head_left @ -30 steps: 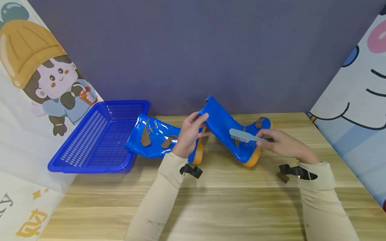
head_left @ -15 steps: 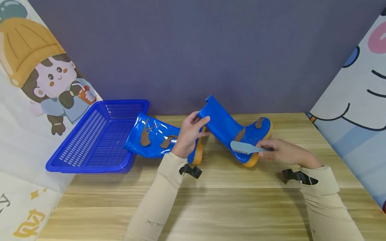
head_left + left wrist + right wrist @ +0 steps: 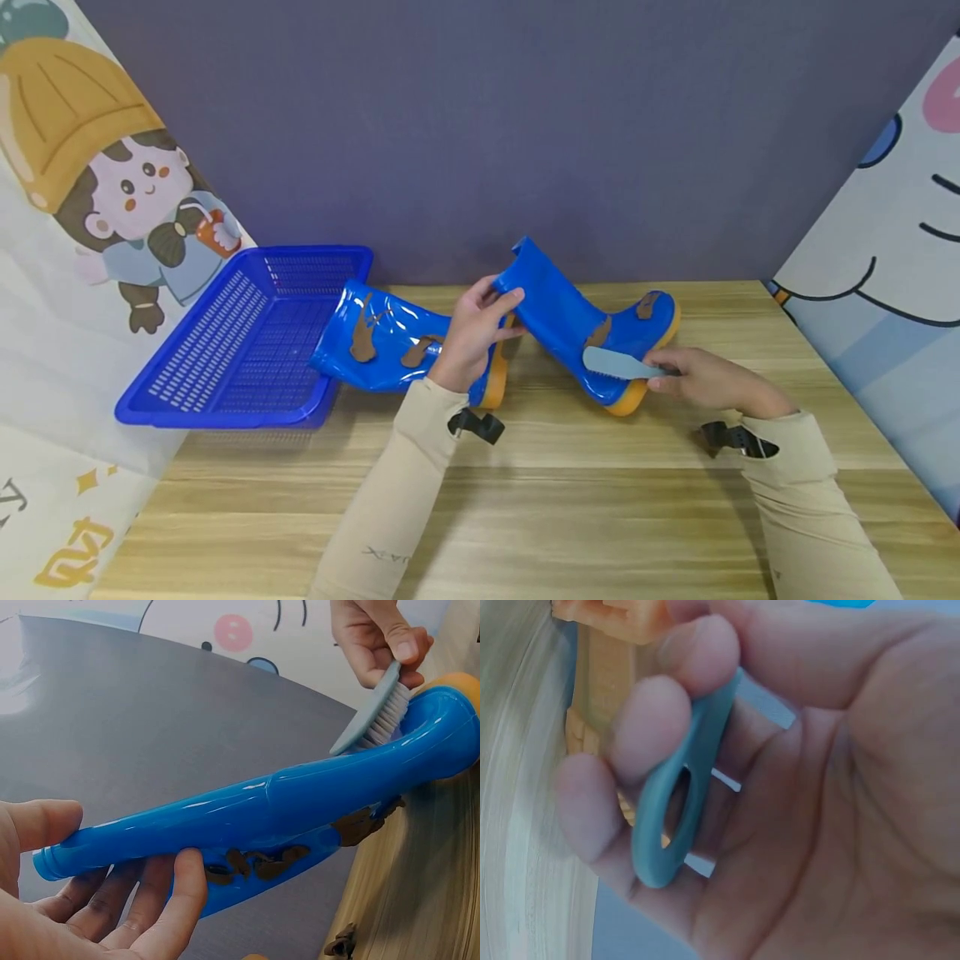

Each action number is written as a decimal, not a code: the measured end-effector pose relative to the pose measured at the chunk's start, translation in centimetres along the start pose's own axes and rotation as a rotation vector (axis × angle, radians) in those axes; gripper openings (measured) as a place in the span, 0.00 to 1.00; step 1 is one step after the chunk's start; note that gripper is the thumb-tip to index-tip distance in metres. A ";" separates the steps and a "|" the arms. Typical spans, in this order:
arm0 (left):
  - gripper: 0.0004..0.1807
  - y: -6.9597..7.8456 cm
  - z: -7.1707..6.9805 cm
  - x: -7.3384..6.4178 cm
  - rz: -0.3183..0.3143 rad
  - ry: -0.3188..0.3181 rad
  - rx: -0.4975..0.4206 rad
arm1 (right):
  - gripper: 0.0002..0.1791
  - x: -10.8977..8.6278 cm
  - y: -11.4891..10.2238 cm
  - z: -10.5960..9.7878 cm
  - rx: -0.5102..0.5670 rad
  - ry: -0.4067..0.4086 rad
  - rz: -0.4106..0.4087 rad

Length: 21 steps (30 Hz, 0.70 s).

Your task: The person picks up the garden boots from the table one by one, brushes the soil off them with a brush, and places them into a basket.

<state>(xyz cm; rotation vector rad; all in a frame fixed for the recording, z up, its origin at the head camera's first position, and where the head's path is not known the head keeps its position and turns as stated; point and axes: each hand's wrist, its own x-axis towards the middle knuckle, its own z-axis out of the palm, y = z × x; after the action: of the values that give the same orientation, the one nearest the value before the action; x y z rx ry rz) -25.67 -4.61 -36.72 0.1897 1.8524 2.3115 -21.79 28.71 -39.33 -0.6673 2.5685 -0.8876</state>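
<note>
A blue rubber boot (image 3: 551,304) with an orange sole leans right of centre in the head view, its shaft raised toward the left. My left hand (image 3: 468,337) grips it by the top of the shaft, thumb on one side and fingers on the other. Brown mud-like patches (image 3: 598,332) cling to its ankle and toe. In my right hand (image 3: 705,379) is a pale blue-grey brush (image 3: 615,363), pinched by the handle. Its white bristles (image 3: 388,720) face the back of the boot above the heel. The right wrist view shows the handle's looped end (image 3: 649,840) between the fingers.
A second blue boot (image 3: 405,321) with brown patches lies on its side behind the left hand. Left of it stands a blue plastic basket (image 3: 225,421), overlapped by that boot's top. A small brown lump (image 3: 341,943) lies on the wooden table (image 3: 570,525). A grey wall rises behind.
The brush has moved down the boot from the ankle patch to above the heel, then slightly right. The left hand and its boot have stayed in place.
</note>
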 end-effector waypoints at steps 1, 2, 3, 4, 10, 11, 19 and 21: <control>0.19 0.0 0.0 0.0 0.000 -0.001 0.000 | 0.05 0.0 0.0 0.0 -0.014 0.004 0.018; 0.19 0.0 0.0 0.0 0.000 -0.001 0.002 | 0.05 0.0 0.0 0.0 -0.020 0.007 0.036; 0.19 0.0 0.0 0.0 -0.001 0.000 0.003 | 0.05 0.0 -0.1 0.0 -0.024 0.010 0.049; 0.19 0.0 0.1 0.0 0.000 0.000 0.002 | 0.05 0.0 -0.1 0.0 -0.029 0.014 0.058; 0.19 0.0 0.1 0.0 0.001 -0.007 -0.002 | 0.06 -0.1 -0.3 0.0 -0.061 0.031 0.084; 0.18 0.0 0.1 0.0 0.001 -0.007 0.001 | 0.05 -0.1 -0.3 0.0 -0.072 0.035 0.085; 0.19 0.0 0.0 0.0 -0.001 -0.005 -0.003 | 0.06 0.0 -0.2 -0.3 -0.152 0.122 0.162; 0.19 0.0 0.0 0.0 -0.005 -0.003 -0.005 | 0.06 0.1 -0.2 -0.4 -0.162 0.133 0.159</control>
<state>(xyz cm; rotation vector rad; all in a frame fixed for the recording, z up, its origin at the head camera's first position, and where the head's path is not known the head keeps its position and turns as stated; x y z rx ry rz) -25.69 -4.61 -36.71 0.1878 1.8431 2.3107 -21.97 28.68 -38.89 -0.4517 2.7887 -0.7003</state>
